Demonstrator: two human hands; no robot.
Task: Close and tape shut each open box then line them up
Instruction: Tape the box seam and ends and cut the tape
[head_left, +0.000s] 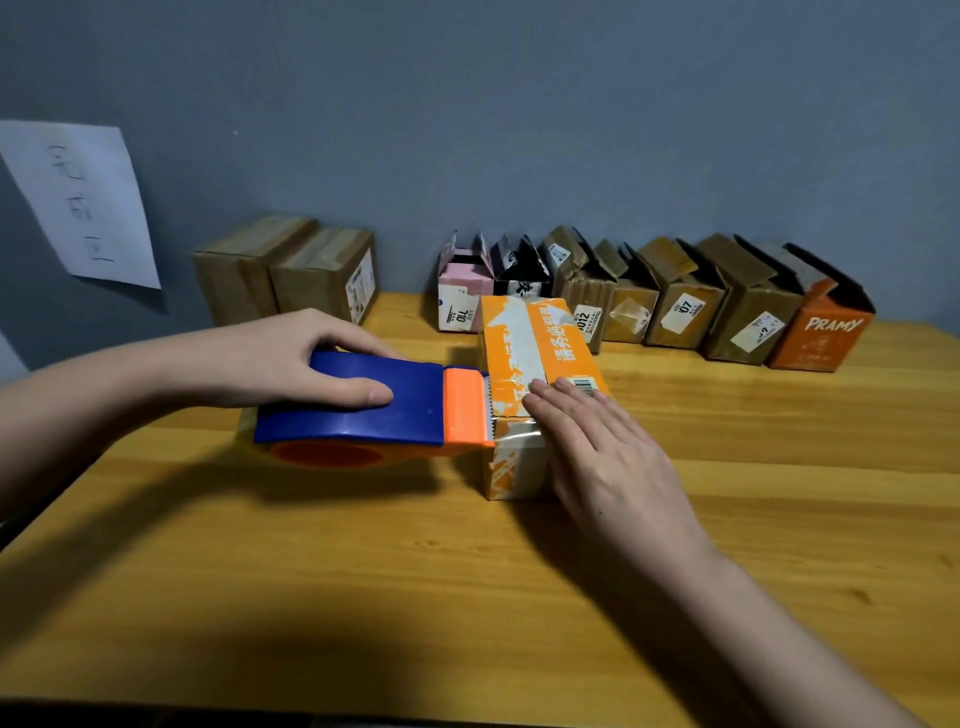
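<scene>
An orange and white box (524, 343) lies closed in the middle of the wooden table (363, 571). My left hand (291, 358) grips a blue and orange tape dispenser (374, 405), whose toothed orange end touches the box's left side. My right hand (597, 441) presses flat, fingers straight, on the box's near top edge over a strip of clear tape. Two taped brown boxes (291, 270) stand at the back left against the wall.
Several open boxes stand in a row along the back wall: a pink one (462, 291), brown ones (680, 306) and an orange one marked PRAMY (815, 332). A paper sheet (83, 202) hangs on the grey wall at left.
</scene>
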